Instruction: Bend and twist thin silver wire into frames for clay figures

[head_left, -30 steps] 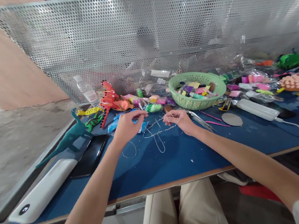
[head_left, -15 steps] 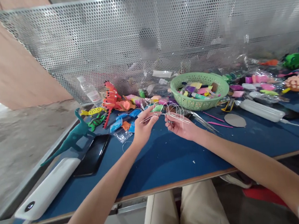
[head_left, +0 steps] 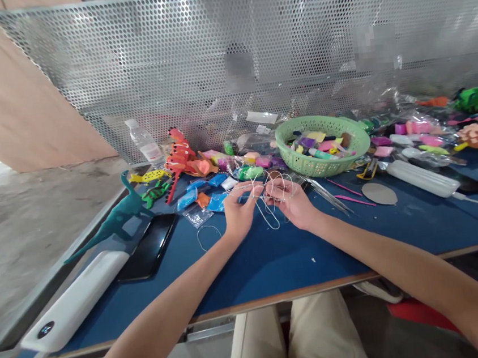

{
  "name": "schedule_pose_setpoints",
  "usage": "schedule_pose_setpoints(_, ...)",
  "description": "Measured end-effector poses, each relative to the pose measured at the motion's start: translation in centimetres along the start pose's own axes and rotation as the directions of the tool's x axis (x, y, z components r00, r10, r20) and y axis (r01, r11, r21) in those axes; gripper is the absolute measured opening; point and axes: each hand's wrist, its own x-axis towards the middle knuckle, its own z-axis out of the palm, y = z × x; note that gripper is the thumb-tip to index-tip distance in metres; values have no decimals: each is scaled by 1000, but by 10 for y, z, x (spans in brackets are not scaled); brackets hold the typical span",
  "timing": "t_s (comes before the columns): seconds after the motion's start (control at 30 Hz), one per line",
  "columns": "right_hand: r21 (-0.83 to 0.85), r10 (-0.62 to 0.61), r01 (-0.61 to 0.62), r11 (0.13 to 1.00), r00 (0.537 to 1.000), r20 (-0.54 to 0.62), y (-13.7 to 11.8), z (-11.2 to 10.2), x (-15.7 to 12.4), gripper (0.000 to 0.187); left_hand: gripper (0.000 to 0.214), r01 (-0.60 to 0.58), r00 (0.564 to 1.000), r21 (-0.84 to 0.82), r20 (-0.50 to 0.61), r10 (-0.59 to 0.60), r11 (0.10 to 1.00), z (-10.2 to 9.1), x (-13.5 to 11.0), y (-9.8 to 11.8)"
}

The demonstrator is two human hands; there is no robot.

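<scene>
A thin, pale wire bent into loops is held between my two hands above the blue table. My left hand pinches the wire between thumb and fingers. Close beside it, my right hand has its fingers closed on the same wire, fingertips nearly touching the left ones. One long loop hangs below the fingertips, and more loops arch above the right hand. Just beyond the left hand lie blue clay packets. A separate loop of thin wire rests on the table left of my left wrist.
A green basket of clay pieces stands behind my right hand. Pink tools and a grey oval lie to the right. On the left are a teal dinosaur, a phone and a white power bank. Perforated metal borders the back.
My hands have drawn closer together and turned the wire, so a loop now hangs down between them. The left hand has moved slightly right and lower. The view has shifted slightly.
</scene>
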Motion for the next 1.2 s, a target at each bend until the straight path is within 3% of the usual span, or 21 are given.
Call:
schedule_pose_setpoints(0.13, -232, -215, 194, 953, 974, -66, -2, 1, -1, 25, 27, 92, 996, -48, -18, -93, 995, 5, -5, 4)
schedule_pose_setpoints(0.4, -508, -492, 437, 742, 870, 29, -11, -2, -6, 19, 31, 161, 986, -11, -39, -161, 987, 1, -6, 21)
schedule_pose_setpoints(0.57, -531, -504, 455, 715, 862, 59, -9, -8, -3, 14, 31, 199, 980, 18, 12, -199, 980, 1, -2, 26)
schedule_pose_setpoints(0.7, -531, -495, 438, 725, 868, 40, -9, -11, -1, 14, 33, 258, 957, -56, 148, -248, 965, 1, 0, 23)
schedule_pose_setpoints(0.77, -512, -481, 424, 747, 876, 25, -10, -14, -1, 15, 32, 313, 920, -86, 272, -280, 946, -1, 0, 21)
schedule_pose_setpoints(0.9, -491, -456, 416, 766, 889, 42, -9, -19, 1, 16, 31, 451, 791, -97, 503, -347, 887, -6, 0, 16)
schedule_pose_setpoints(1.03, -495, -512, 485, 721, 854, 92, -8, -22, 5, 14, 31, 626, 716, -162, 506, -480, 763, -5, 0, 13)
schedule_pose_setpoints(1.2, -466, -539, 555, 689, 822, 183, -9, -22, 6, 9, 34, 747, 641, -200, 471, -606, 634, -8, 4, 11)
